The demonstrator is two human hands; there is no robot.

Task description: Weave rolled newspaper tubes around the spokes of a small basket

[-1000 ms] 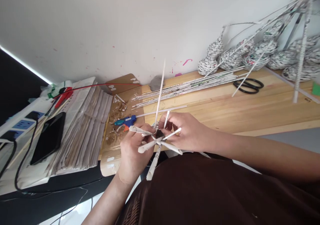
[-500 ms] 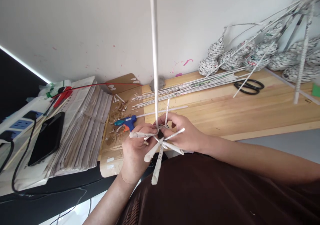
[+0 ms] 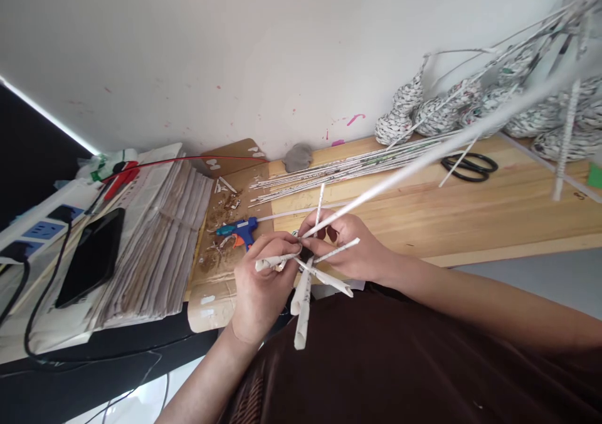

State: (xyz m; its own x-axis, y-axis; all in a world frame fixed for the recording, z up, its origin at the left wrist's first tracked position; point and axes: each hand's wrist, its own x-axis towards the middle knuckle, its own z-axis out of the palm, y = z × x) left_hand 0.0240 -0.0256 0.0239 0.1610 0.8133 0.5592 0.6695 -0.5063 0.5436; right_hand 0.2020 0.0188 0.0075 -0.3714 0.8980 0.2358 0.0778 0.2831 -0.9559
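Between my two hands is a small woven paper piece (image 3: 308, 262) with several rolled-paper tubes fanning out from it. My left hand (image 3: 266, 267) grips its left side, fingers bent around the base of the tubes. On the other side, my right hand (image 3: 350, 242) pinches a long white paper tube (image 3: 390, 181) near its lower end. That tube slants up to the right, blurred towards its far end. The inside of the woven piece is mostly hidden by fingers and tubes.
A blue glue gun (image 3: 242, 228) lies on stained cardboard (image 3: 211, 292). Left of it are stacked folded papers (image 3: 155, 242), a black phone (image 3: 91, 258) and a power strip (image 3: 40, 229). Behind are paper sticks (image 3: 338, 168), black scissors (image 3: 470, 167) and woven paper shapes (image 3: 395, 123).
The long white tube has swung from nearly upright to a slant towards the right. The woven piece and both hands have shifted slightly right, and its tubes have turned a little.
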